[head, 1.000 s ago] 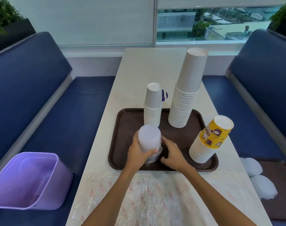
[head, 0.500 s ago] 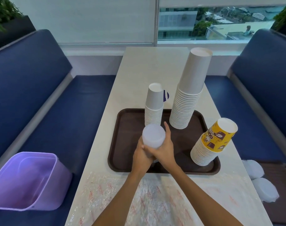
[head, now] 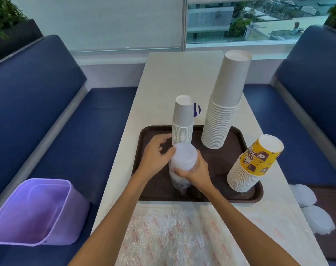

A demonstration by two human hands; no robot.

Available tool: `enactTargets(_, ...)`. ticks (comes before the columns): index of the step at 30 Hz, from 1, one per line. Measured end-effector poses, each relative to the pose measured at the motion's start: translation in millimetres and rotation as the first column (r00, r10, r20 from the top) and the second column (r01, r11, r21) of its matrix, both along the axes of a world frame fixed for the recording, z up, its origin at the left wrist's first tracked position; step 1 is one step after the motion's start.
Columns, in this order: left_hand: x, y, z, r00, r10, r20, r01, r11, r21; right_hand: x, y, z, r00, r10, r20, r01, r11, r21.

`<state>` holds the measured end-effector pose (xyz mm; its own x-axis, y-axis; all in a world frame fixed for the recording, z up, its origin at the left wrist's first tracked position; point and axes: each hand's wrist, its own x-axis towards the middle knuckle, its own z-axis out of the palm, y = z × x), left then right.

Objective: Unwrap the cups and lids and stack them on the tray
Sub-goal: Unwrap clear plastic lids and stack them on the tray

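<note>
Right hand (head: pixel 194 172) grips the lids (head: pixel 184 158) upright at the tray's (head: pixel 257 196) near side, covering their middle; wrap (head: pixel 179 186) clouds their base. Left hand (head: pixel 157 153), blurred, spreads loose beside them. Cups (head: pixel 224 116) stand behind.

A brown tray (head: pixel 217 169) lies on the pale desk (head: pixel 173 73). At the tray's near edge stands a stack of clear lids (head: pixel 184 158), its lower part in thin plastic. The right hand (head: pixel 194 172) grips this stack around the middle. The left hand (head: pixel 155 156), blurred, is just beside its top with loose fingers. On the far side of the tray stand a short white cup stack (head: pixel 183 120) and a tall white cup stack (head: pixel 223 104). A yellow cup stack (head: pixel 253 164) leans at the tray's right corner. In front of the tray lies crumpled plastic wrap (head: pixel 173 237).
</note>
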<state>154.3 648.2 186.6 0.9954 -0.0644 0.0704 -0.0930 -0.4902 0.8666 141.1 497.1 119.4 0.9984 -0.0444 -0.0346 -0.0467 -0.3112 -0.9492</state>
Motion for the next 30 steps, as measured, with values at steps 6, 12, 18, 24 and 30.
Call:
enactTargets(6,16.2,-25.9,23.9,0.956,-0.255,-0.147,0.293,0.773,0.562,0.1,3.7,8.3,0.999,0.010,-0.047,-0.010,1.000,0.007)
enactTargets(12,20.5,-33.7,24.6,0.930,-0.286,-0.230,0.365,0.660,0.656,-2.9,2.7,8.5,0.999,0.017,-0.035,-0.016,0.999,0.035)
enactTargets(18,22.3,-33.6,28.8,0.933,-0.298,-0.203,0.353,0.638,0.684,-2.2,1.3,8.4,0.998,0.036,-0.050,-0.034,0.999,0.040)
enactTargets(24,17.5,-28.7,39.4,0.961,-0.262,-0.088,0.269,0.811,0.520,-1.9,0.9,5.9,1.000,0.017,-0.023,-0.016,1.000,0.014)
enactTargets(30,33.8,2.8,54.6,0.997,-0.076,-0.030,0.081,0.959,0.273,2.3,-2.8,1.6,1.000,0.027,0.004,-0.027,1.000,-0.015)
